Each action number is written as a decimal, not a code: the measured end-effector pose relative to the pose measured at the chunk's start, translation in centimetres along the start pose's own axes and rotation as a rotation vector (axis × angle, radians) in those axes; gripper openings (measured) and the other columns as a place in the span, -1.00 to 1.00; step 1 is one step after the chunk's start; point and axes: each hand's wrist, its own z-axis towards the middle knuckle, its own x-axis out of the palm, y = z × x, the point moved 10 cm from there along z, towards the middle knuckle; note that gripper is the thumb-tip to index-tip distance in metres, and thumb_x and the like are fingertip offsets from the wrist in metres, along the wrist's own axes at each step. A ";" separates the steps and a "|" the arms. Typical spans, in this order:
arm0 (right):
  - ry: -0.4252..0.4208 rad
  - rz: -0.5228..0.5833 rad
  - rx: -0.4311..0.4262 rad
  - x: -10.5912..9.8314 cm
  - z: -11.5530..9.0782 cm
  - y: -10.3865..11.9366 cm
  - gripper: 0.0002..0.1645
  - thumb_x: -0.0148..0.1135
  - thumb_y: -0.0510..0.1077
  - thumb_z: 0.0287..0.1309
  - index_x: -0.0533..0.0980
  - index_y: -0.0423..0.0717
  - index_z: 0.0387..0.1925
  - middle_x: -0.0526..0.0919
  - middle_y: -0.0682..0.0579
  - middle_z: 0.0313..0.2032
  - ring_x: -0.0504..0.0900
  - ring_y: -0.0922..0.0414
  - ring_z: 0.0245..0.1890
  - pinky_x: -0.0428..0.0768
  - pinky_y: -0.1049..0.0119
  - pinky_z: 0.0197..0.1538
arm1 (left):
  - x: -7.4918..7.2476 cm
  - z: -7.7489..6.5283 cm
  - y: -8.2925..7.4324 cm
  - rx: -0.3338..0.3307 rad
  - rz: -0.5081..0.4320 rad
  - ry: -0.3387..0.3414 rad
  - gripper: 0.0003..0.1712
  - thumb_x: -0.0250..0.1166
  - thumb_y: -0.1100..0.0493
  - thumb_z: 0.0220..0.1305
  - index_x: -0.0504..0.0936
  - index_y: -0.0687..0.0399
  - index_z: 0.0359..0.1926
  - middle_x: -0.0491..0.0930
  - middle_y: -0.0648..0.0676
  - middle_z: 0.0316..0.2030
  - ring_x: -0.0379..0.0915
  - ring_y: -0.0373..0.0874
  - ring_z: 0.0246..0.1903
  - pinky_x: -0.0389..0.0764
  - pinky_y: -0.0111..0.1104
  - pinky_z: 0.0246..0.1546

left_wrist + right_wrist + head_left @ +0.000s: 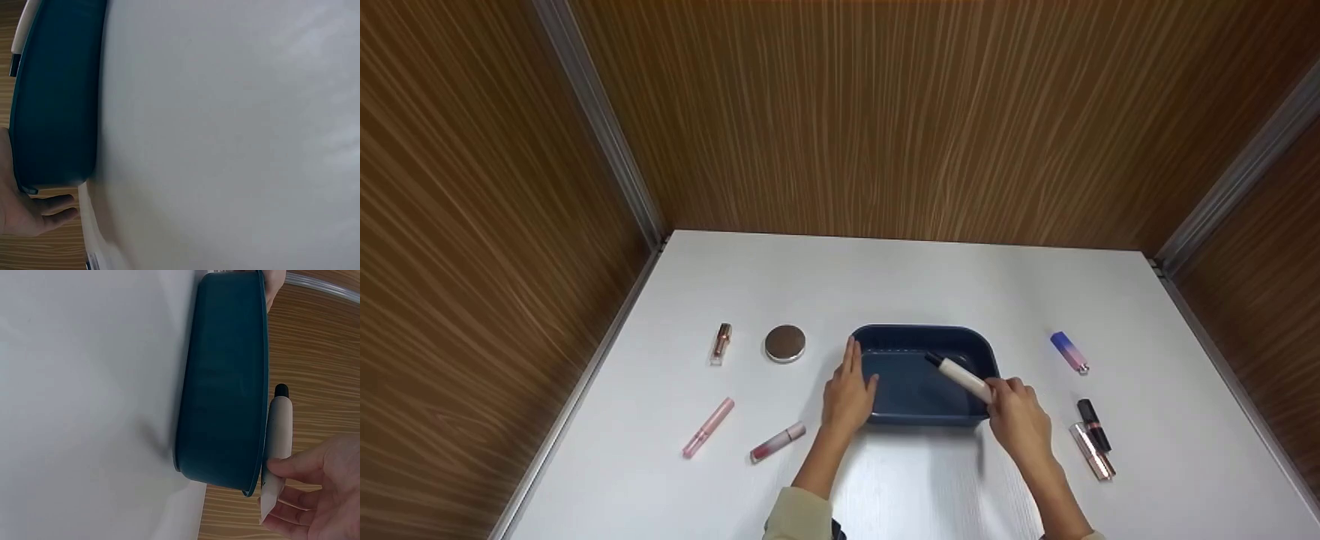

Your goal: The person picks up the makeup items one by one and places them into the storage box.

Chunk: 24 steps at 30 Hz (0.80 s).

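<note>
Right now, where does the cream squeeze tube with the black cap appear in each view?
Head: squeeze tube right of and below centre, in the right hand.
Left wrist: squeeze tube at the upper left, partly cut off.
Right wrist: squeeze tube right of centre, mainly lower half.
Shared landmark: dark blue tub.

Can read no text, label or brand in any view. Can make out no number or sign.

pass: tabletop (915, 281) beyond tub (919, 421) | obstacles: tube (964, 380) above tub, left hand (849, 394) alongside
</note>
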 end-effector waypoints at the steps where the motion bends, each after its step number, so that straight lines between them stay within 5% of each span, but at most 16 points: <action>1: -0.002 -0.001 -0.003 0.1 0.0 0.1 -0.68 0.22 -0.42 -0.10 0.55 -0.27 -0.20 0.53 -0.18 -0.33 0.48 -0.18 -0.30 0.45 -0.16 -0.46 | 0.0 0.0 0.0 0.000 -0.001 0.001 -0.24 0.16 0.04 0.28 0.08 0.28 0.36 -0.02 0.09 0.38 0.37 0.08 0.03 0.43 -0.11 -0.10; 24: 0.042 -0.003 -0.083 1.7 1.2 1.5 -0.65 0.27 -0.45 -0.18 0.58 -0.22 -0.23 0.54 -0.15 -0.34 0.48 -0.14 -0.33 0.48 -0.08 -0.52 | -0.5 0.0 -0.2 0.007 0.039 -0.029 -0.31 0.15 0.11 0.28 0.14 0.28 0.34 0.03 0.07 0.37 0.46 0.07 -0.12 0.48 -0.13 -0.24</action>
